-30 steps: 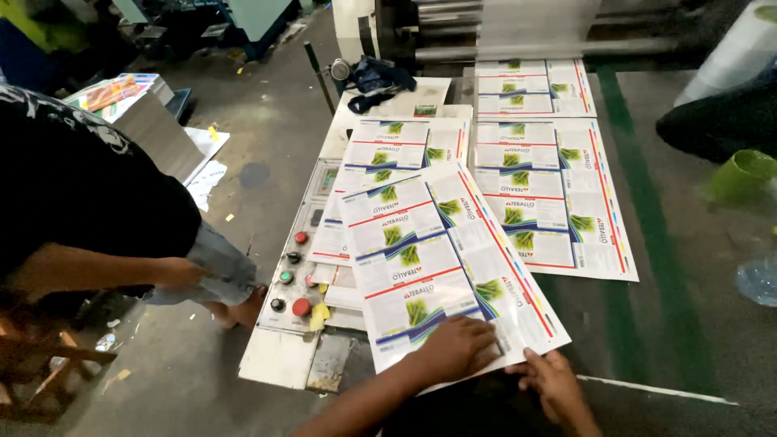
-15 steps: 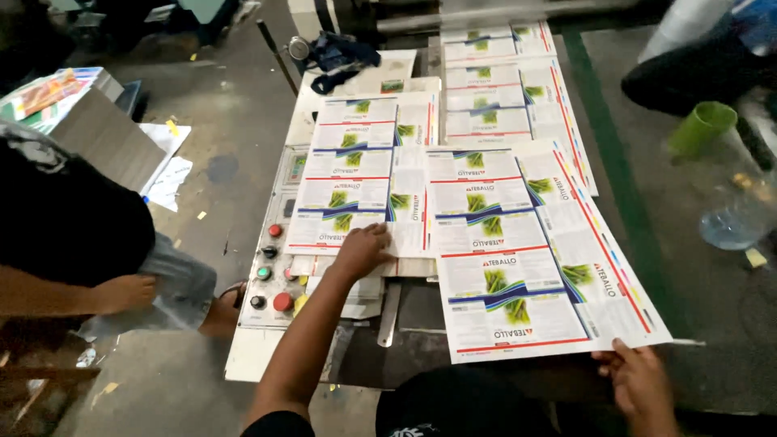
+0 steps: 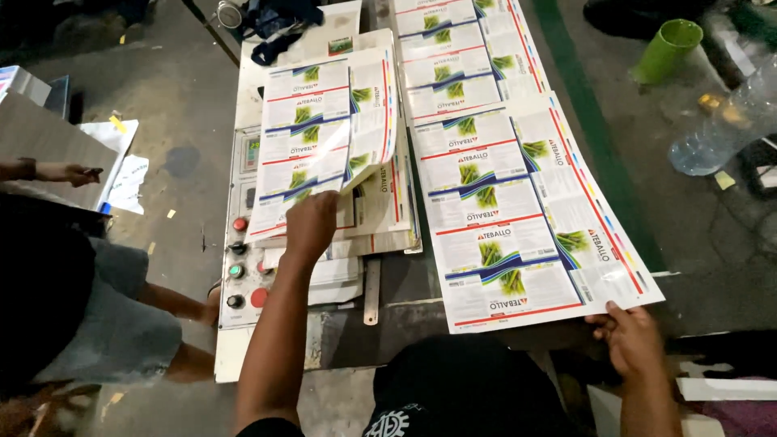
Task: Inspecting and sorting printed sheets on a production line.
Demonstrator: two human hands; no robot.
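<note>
Since half a second back my left hand (image 3: 312, 226) has gone from lying flat on the left sheet (image 3: 312, 142) to lifting its near edge, so that sheet now curls up off the stack (image 3: 380, 218) below. My right hand (image 3: 635, 344) has slid in a bit but keeps pinching the near right corner of the big sheet (image 3: 518, 202), thumb on top.

So left grip: fingers closed on the lifted sheet's bottom edge. Right grip: clamped on the big sheet's corner, which hangs just past the desk (image 3: 405, 307) edge.

What could go wrong, I reckon: the lifted sheet is thin and floppy, so pulling from one spot might crease it or drag the sheet under it along. It also sits right above the control panel (image 3: 243, 243) with its red and green buttons, and a sagging edge or my wrist could bump one. The big sheet overhangs toward me, so if my right grip slips it could slide to the floor (image 3: 712, 235).

Looks-wise: both sheets are glossy white print sheets, repeating label panels with green plant pictures, blue swooshes, red lines, and a colour strip down the right edge. The big one lies flat, running away from me toward more sheets. Another person sits at the left, hand (image 3: 77, 172) on a grey board.
</note>
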